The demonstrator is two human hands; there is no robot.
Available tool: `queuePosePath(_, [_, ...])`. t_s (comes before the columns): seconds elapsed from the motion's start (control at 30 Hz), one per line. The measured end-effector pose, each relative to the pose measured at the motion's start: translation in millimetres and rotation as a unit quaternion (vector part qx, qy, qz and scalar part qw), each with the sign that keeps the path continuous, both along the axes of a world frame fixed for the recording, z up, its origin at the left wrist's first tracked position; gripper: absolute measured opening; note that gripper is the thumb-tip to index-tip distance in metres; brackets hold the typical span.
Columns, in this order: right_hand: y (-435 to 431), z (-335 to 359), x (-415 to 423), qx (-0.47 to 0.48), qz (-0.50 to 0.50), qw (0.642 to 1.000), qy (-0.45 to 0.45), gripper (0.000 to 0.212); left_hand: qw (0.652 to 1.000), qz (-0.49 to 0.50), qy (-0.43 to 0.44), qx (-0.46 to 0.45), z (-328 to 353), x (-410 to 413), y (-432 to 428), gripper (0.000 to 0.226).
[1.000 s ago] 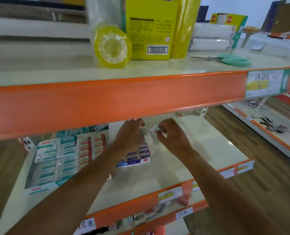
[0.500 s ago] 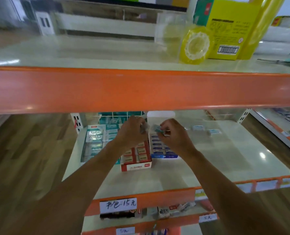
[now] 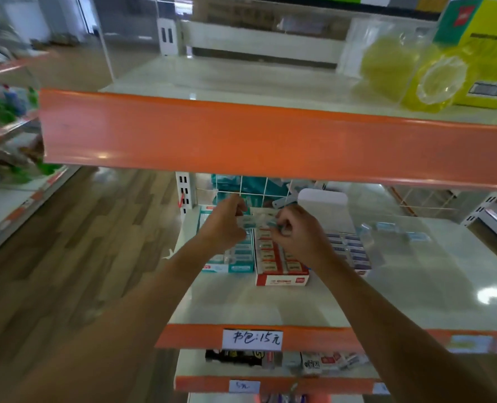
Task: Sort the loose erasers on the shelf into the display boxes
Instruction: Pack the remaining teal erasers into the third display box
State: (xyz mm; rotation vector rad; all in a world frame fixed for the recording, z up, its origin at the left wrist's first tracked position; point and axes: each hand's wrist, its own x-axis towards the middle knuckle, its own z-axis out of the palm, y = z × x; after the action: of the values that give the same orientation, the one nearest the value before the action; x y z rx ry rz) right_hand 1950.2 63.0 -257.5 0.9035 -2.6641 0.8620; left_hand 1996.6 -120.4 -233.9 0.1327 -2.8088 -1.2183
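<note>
1. A shop aisle with wood-pattern flooring (image 3: 81, 257) runs left of the hands; cream shelving with orange edges fills the rest.
2. The upper shelf's broad orange front strip (image 3: 270, 141) crosses the view just above both hands and cuts off the back of the tier below. Far up-right of the grip stand one yellow tape roll (image 3: 436, 82) and one yellow carton (image 3: 491, 48).
3. The cream middle shelf (image 3: 415, 286) lies beneath the hands.
4. Three cardboard display boxes stand side by side under the grip: a teal box (image 3: 232, 258), a red box (image 3: 282, 269) and, rightward, a blue box (image 3: 353, 253) with a raised white flap.
5. The left hand (image 3: 227, 225) and right hand (image 3: 298, 232), fingers curled, each pinch one end of a small teal-and-white wrapped eraser (image 3: 254, 221) above the teal and red boxes.
6. About three blurred loose erasers (image 3: 386, 227) lie on the shelf right of the grip, beyond the blue box.
7. Two white price labels (image 3: 253, 340) sit on the orange edges below the forearms.
</note>
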Motion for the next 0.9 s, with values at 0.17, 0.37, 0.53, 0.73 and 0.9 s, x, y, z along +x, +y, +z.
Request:
queuePosePath(0.17, [-23.5,-0.2,3.6,0.031,0.010,0.999,-0.020,0.016,0.999,0.002,-0.003,-0.036,-6.5,9.7,-23.6,0.042])
queuePosePath(0.37, [-37.8,-7.9,7.9,0.075,0.035,0.996,-0.015,0.014,0.993,0.023,0.002,-0.118,-12.2,14.6,-45.3,0.030])
queuePosePath(0.53, [-48.6,-9.9,2.4,0.125,0.028,0.991,0.039,0.012,0.988,0.038,-0.010,-0.149,-13.2,15.4,-53.1,0.033])
queuePosePath(0.73, [-51.8,-12.2,-1.5,0.135,0.050,0.989,0.036,0.015,0.967,-0.009,-0.021,-0.253,-12.3,20.0,-52.8,0.026])
queuePosePath(0.9, [-52.9,-10.6,1.2,0.162,0.076,0.983,0.042,0.018,0.974,-0.015,-0.015,-0.226,-15.8,22.1,-57.9,0.029])
